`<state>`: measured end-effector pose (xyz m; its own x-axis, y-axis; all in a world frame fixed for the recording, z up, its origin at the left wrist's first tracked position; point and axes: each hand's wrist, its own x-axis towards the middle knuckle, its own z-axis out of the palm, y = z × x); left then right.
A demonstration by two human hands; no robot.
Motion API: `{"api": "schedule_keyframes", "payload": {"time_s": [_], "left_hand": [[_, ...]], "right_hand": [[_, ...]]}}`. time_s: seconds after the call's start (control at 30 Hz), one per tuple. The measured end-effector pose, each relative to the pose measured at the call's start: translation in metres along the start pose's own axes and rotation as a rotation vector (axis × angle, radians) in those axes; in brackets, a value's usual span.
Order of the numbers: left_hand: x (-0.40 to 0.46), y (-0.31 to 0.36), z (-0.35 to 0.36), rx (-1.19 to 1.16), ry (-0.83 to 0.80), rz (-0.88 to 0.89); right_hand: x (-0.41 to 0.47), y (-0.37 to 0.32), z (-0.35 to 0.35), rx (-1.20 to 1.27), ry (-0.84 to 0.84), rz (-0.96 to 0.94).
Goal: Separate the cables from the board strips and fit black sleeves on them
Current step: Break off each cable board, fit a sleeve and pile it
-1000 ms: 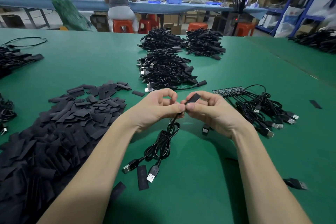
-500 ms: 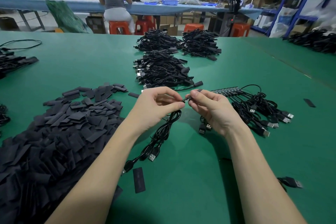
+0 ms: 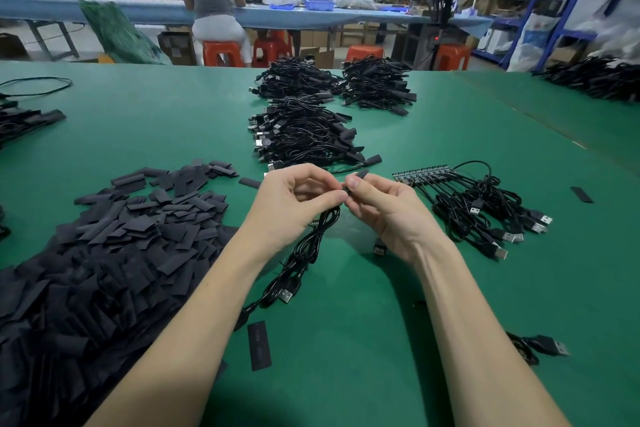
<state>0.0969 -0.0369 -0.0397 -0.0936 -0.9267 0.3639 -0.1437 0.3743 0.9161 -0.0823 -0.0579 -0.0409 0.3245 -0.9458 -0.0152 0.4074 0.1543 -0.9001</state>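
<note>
Black sleeve is pinched in the right hand; the left hand grips the cable above mid-tabletop. Sleeving is likely underway; next, slide it fully on.

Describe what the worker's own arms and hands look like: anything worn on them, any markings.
Both forearms are bare to the bottom edge of the view, with no sleeves in sight. The left hand and right hand wear no gloves. No rings, watch, wrist strap or markings show on either.
</note>
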Motion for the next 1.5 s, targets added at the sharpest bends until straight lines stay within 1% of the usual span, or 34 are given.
{"api": "schedule_keyframes", "payload": {"time_s": [0.13,0.23,0.33,0.43,0.67,0.9,1.03,1.1,1.2,1.27,1.4,1.5], "left_hand": [[0.0,-0.002,0.003,-0.04,0.04,-0.034],[0.0,-0.003,0.007,-0.136,0.095,-0.068],[0.0,-0.002,0.012,-0.21,0.137,-0.102],[0.0,-0.002,0.015,-0.252,0.162,-0.122],[0.0,0.0,0.016,-0.218,0.14,-0.121],[0.0,-0.001,0.015,-0.173,0.14,-0.094],[0.002,-0.003,0.016,-0.101,0.138,-0.078],[0.002,-0.002,0.017,0.002,0.089,-0.118],[0.001,0.001,0.01,0.204,-0.094,-0.29],[0.001,0.005,0.005,0.266,-0.177,-0.324],[0.003,0.015,0.008,0.27,-0.141,-0.277],[0.017,0.019,0.006,0.276,-0.03,-0.193]], "right_hand": [[-0.001,0.002,0.006,-0.073,0.039,-0.066],[-0.001,0.004,0.011,-0.018,0.111,-0.186],[0.0,0.007,0.018,0.017,0.177,-0.259],[0.0,0.01,0.02,0.042,0.21,-0.267],[0.001,0.006,0.014,0.095,0.218,-0.204],[0.001,0.006,0.014,0.074,0.212,-0.199],[0.0,0.005,0.015,0.077,0.269,-0.203],[0.001,0.004,0.015,0.115,0.32,-0.202],[0.002,-0.004,0.008,0.259,0.418,-0.219],[0.0,-0.008,0.002,0.311,0.453,-0.234],[0.0,-0.012,-0.001,0.301,0.47,-0.262],[0.002,-0.017,-0.005,0.276,0.477,-0.268]]}}
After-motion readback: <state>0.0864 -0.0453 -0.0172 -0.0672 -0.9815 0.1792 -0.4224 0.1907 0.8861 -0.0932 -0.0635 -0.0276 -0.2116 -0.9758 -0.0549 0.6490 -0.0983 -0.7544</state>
